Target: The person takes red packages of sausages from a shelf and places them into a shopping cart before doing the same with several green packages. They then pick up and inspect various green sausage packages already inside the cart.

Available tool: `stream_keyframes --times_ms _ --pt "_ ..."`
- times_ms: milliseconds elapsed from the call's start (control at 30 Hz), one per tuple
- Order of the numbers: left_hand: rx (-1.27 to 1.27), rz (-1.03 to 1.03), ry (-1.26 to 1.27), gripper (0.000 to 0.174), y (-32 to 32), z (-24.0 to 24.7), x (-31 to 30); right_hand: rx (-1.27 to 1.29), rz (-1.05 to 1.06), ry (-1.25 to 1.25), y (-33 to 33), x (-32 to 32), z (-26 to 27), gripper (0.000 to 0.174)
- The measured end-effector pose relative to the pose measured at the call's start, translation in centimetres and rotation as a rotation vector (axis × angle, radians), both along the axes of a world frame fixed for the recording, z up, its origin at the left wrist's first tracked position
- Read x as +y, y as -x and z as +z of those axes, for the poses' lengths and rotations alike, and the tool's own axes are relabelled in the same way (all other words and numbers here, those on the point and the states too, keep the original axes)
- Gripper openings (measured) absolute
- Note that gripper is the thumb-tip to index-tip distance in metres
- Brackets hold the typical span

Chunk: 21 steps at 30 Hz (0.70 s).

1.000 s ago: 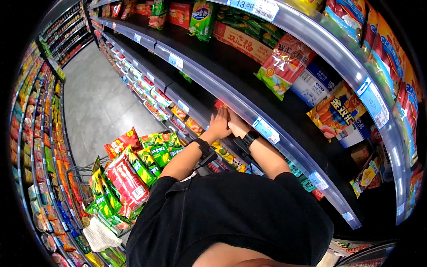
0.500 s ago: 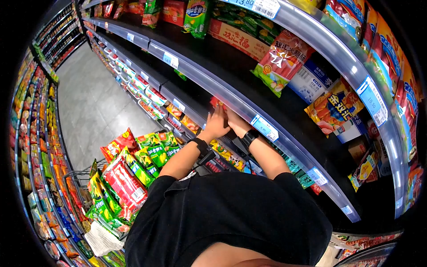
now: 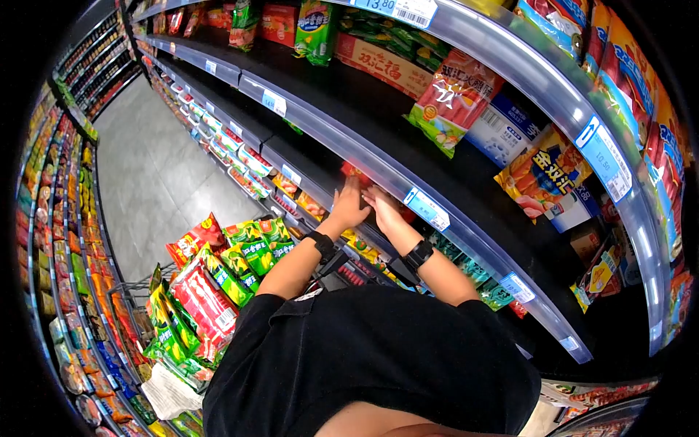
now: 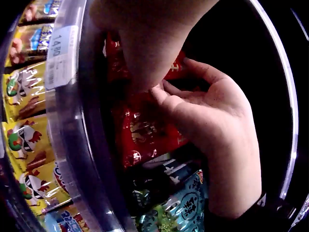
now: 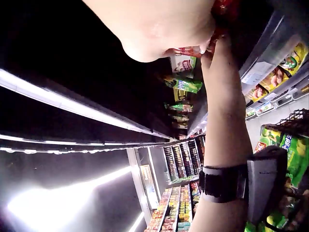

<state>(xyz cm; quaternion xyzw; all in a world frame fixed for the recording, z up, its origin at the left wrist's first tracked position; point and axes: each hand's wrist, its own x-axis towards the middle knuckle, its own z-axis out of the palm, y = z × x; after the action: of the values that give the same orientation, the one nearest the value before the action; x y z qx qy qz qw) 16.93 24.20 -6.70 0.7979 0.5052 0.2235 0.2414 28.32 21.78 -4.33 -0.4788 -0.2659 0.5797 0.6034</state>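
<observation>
Both hands reach in beneath the clear shelf edge. My left hand (image 3: 348, 206) extends its fingers to a shiny red packet (image 3: 354, 172), with its thumb out to the side. Close beside it on the right, my right hand (image 3: 386, 217) points forward with nearly straight fingers. In the left wrist view, red packets (image 4: 145, 129) lie in a row, and the right hand (image 4: 222, 104) is at them with its fingertips partly hidden. The left hand (image 4: 152, 46) covers part of the upper packet. Teal packets (image 4: 186, 198) lie next to the red ones.
A shopping cart (image 3: 125, 288) full of green and red snack bags stands at my left. The shelf edge (image 3: 328, 138) with price tags runs over my wrists. Sausage bags (image 3: 460, 95) and cartons stand on the shelf above. The grey aisle floor (image 3: 138, 160) stretches away on the left.
My right hand has drawn back slightly and come apart from the left hand, which it overlapped before. More of the red packet shows beyond the left fingertips. The head view has shifted slightly.
</observation>
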Motion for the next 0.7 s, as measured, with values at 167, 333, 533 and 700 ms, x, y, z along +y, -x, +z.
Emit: stream_keyframes --times_ms 167,333,533,700 --pt "-0.062 0.074 -0.049 0.087 0.4 0.7 -1.2 0.004 -0.071 -0.044 -0.3 -2.0 0.4 0.022" --pt "-0.174 0.109 -0.106 0.081 1.2 0.3 -2.9 0.007 -0.006 -0.131 -0.3 -4.9 1.5 0.030" --pt "-0.268 0.196 -0.211 0.072 2.4 1.8 -7.6 -0.012 0.194 -0.159 0.8 -8.1 1.5 0.019" --pt "-0.354 0.386 -0.225 0.060 3.3 1.2 -12.0 -0.052 0.284 -0.094 0.4 -9.9 -1.7 0.015"
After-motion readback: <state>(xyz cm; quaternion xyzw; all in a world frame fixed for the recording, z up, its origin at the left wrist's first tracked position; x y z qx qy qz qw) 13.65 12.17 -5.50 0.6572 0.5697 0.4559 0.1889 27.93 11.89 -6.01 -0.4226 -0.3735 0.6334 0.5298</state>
